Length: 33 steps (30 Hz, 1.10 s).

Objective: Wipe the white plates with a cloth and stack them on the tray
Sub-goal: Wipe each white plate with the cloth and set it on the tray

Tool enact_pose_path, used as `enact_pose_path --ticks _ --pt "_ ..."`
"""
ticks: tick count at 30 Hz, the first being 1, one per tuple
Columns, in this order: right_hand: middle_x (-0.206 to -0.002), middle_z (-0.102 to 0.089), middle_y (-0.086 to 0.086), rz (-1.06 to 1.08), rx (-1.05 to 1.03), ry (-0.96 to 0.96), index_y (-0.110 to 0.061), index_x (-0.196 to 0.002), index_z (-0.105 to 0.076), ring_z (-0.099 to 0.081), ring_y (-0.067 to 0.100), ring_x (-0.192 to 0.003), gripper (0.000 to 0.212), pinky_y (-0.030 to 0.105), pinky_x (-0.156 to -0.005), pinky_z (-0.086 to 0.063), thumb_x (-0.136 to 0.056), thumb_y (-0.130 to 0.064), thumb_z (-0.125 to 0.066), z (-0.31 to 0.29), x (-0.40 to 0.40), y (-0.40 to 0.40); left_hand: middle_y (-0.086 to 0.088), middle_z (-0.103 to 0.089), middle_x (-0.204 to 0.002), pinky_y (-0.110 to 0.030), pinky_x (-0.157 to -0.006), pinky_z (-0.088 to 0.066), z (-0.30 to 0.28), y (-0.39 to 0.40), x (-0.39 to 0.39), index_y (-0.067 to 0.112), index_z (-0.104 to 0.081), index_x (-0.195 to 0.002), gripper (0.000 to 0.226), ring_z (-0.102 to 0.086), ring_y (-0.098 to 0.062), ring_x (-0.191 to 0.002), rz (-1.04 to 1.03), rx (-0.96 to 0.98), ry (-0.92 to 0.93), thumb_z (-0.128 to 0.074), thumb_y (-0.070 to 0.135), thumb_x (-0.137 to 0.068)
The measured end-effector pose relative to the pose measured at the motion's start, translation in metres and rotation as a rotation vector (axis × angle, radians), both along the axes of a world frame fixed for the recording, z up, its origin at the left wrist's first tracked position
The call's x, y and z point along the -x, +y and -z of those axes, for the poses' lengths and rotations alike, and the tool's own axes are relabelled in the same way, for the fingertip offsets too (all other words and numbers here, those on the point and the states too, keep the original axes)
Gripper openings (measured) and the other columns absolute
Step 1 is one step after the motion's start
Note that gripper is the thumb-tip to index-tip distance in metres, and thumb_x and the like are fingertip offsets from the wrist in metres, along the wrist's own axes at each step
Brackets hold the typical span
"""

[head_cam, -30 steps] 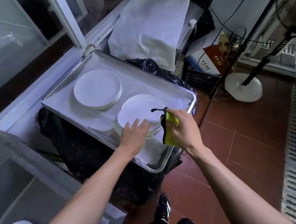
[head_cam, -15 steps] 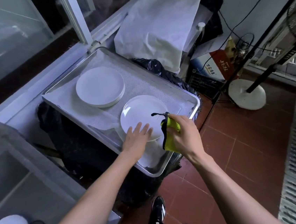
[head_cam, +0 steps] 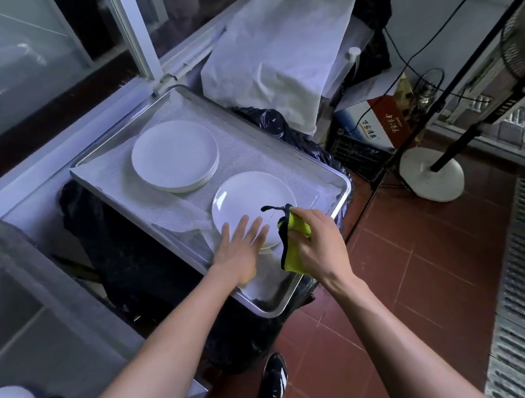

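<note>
Just left of the right hand (head_cam: 316, 245), whose grip bunches the yellow cloth (head_cam: 293, 244), the plate (head_cam: 251, 200) lies flat under the left hand's (head_cam: 243, 246) straight fingers.

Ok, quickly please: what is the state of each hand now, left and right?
Left hand: open, straight fingers lying on the near white plate.
Right hand: closed, gripping the yellow cloth.
</note>
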State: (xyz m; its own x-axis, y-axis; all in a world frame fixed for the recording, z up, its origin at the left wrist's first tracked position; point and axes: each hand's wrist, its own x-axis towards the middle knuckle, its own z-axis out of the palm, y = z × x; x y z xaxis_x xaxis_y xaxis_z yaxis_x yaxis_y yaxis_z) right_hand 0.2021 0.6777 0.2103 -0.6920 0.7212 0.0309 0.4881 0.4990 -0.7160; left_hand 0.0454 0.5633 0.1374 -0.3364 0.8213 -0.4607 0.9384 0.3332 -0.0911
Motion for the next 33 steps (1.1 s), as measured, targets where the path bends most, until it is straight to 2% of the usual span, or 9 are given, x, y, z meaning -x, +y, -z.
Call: enact_pose_path --ticks 2,4,11,15,18,22,28,31,33 --pt "-0.121 -0.065 -0.006 -0.009 0.005 -0.007 -0.03 -0.129 -0.062 -0.056 0.02 -0.113 0.039 0.038 -0.096 -0.046 -0.09 -0.026 -0.067 0.0 0.002 -0.001 -0.004 0.01 -0.17 -0.066 -0.12 0.0 -0.004 -0.002 0.001 0.023 0.002 -0.162 0.076 0.016 -0.034 -0.155 -0.021 -0.068 -0.009 -0.041 0.028 -0.1" --pt "-0.123 -0.065 -0.005 -0.014 0.017 -0.013 -0.03 -0.128 -0.063 -0.055 0.022 -0.114 0.038 0.04 -0.096 -0.045 -0.091 -0.026 -0.066 -0.001 0.006 -0.002 -0.008 -0.01 -0.169 -0.063 -0.122 -0.006 -0.01 -0.009 0.001 0.021 -0.017 -0.161 0.064 0.003 -0.033 -0.156 -0.061 -0.14 -0.033 -0.04 0.032 -0.102" --pt "-0.125 -0.062 -0.001 -0.098 -0.03 -0.072 -0.031 -0.129 -0.061 -0.053 0.028 -0.112 0.039 0.044 -0.091 -0.047 -0.091 -0.021 -0.064 -0.013 0.024 -0.016 -0.005 -0.039 -0.155 -0.054 -0.118 -0.022 -0.038 -0.061 0.002 0.019 -0.036 -0.151 0.05 -0.027 -0.029 -0.145 -0.161 -0.257 -0.01 -0.037 0.025 -0.102" --pt "-0.13 -0.061 0.001 -0.207 -0.121 -0.087 -0.027 -0.134 -0.058 -0.051 0.033 -0.114 0.044 0.048 -0.092 -0.046 -0.092 -0.016 -0.06 -0.024 0.043 -0.039 0.001 -0.042 -0.155 -0.048 -0.121 -0.02 -0.055 -0.103 0.006 0.023 -0.036 -0.153 0.049 -0.029 -0.022 -0.147 -0.261 -0.38 -0.041 -0.038 0.033 -0.105" --pt "-0.132 -0.061 0.003 -0.286 -0.172 -0.072 -0.024 -0.137 -0.057 -0.051 0.035 -0.112 0.046 0.049 -0.091 -0.047 -0.092 -0.015 -0.062 -0.029 0.063 -0.069 0.005 -0.045 -0.154 -0.046 -0.12 -0.023 -0.064 -0.142 0.014 0.023 -0.043 -0.15 0.046 -0.029 -0.019 -0.147 -0.369 -0.454 -0.092 -0.041 0.035 -0.105" --pt "-0.133 -0.06 0.003 -0.384 -0.194 -0.052 -0.024 -0.138 -0.057 -0.051 0.033 -0.114 0.048 0.047 -0.092 -0.047 -0.091 -0.017 -0.064 -0.035 0.095 -0.126 0.007 -0.061 -0.138 -0.04 -0.11 -0.033 -0.068 -0.207 0.026 0.022 -0.061 -0.135 0.037 -0.043 -0.018 -0.136 -0.499 -0.509 -0.068 -0.047 0.034 -0.103" --pt "-0.132 -0.061 0.0 -0.568 -0.189 -0.012 -0.025 -0.138 -0.058 -0.053 0.027 -0.118 0.05 0.032 -0.094 -0.041 -0.09 -0.02 -0.068 -0.038 0.139 -0.243 -0.002 -0.07 -0.122 -0.042 -0.096 -0.045 -0.063 -0.337 0.033 0.017 -0.07 -0.122 0.031 -0.057 -0.027 -0.116 -0.744 -0.578 -0.09 -0.057 0.02 -0.094" --pt "-0.133 -0.06 -0.001 -0.659 -0.169 -0.019 -0.024 -0.139 -0.058 -0.053 0.029 -0.114 0.049 0.04 -0.091 -0.047 -0.091 -0.022 -0.068 -0.034 0.155 -0.309 -0.004 -0.072 -0.118 -0.042 -0.091 -0.052 -0.057 -0.412 0.028 0.019 -0.071 -0.123 0.033 -0.061 -0.03 -0.111 -0.868 -0.614 -0.095 -0.056 0.019 -0.093" --pt "-0.132 -0.06 -0.002 -0.712 -0.124 -0.02 -0.024 -0.138 -0.059 -0.053 0.028 -0.115 0.049 0.039 -0.092 -0.047 -0.09 -0.021 -0.069 -0.027 0.165 -0.352 -0.004 -0.073 -0.114 -0.04 -0.084 -0.055 -0.051 -0.462 0.021 0.021 -0.071 -0.12 0.031 -0.065 -0.032 -0.106 -0.963 -0.617 -0.068 -0.056 0.021 -0.092"
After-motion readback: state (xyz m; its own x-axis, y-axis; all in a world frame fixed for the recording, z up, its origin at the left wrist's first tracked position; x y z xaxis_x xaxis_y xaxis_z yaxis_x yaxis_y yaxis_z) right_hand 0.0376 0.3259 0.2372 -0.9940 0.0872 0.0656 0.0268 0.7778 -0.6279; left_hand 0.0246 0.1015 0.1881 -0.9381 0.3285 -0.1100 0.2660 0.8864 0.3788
